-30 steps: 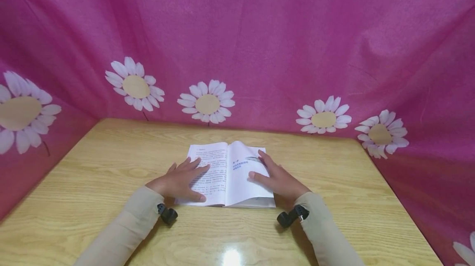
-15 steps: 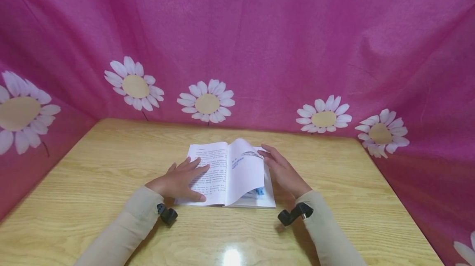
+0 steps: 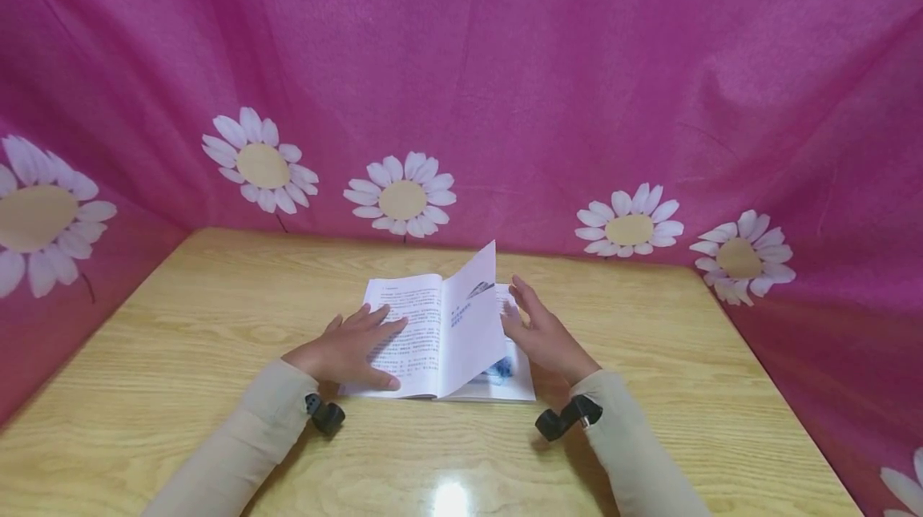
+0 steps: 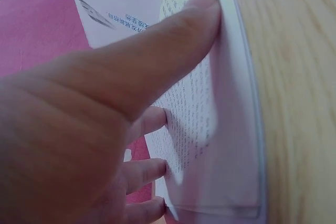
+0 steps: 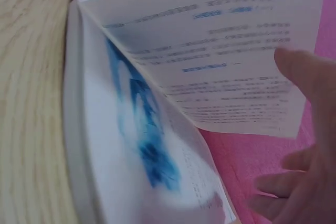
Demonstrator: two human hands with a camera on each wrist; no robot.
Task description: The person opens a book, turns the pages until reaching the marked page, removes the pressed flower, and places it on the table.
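Observation:
An open book (image 3: pixel 404 341) lies on the wooden table. One page (image 3: pixel 472 325) stands raised from its right half, with blue heading text on the side facing left. Spread fingers of my left hand (image 3: pixel 353 350) rest on the printed left page, the thumb near its lower edge. My right hand (image 3: pixel 548 341) is at the book's right side, behind the lifted page. In the right wrist view its thumb (image 5: pixel 299 72) is at the back of that page, while the other fingers are apart from it. Under the raised page shows a page with a blue picture (image 5: pixel 149 145).
The wooden table (image 3: pixel 238 292) extends around the book on all sides. A pink curtain (image 3: pixel 505 84) with white daisies encloses the back and both sides. A black wrist camera (image 3: pixel 328 418) sits on each wrist, over beige sleeves.
The right page has risen from nearly flat to standing up, leaning toward the left, and uncovered the blue picture below. My right hand shifted slightly with it; my left hand stayed in place.

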